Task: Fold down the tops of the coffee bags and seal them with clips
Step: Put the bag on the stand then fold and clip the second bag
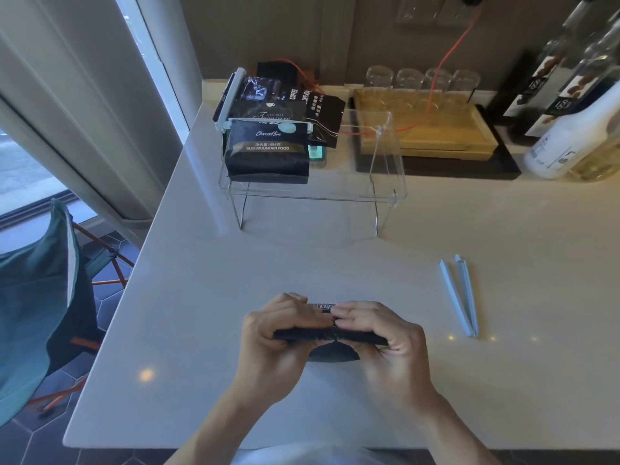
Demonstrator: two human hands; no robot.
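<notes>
A black coffee bag stands on the white counter close to me, its top folded over into a flat band. My left hand and my right hand both pinch that folded top, fingers meeting at its middle. A pale blue clip lies open in a narrow V on the counter to the right of my hands. On a clear acrylic stand farther back rest other black coffee bags; the front one carries a white clip across its top, and another white clip sits on a bag behind.
A wooden tray with several glasses stands at the back right on a black mat. Syrup bottles and a white bottle fill the far right corner. An orange cable hangs down the wall. A teal folding chair stands left of the counter.
</notes>
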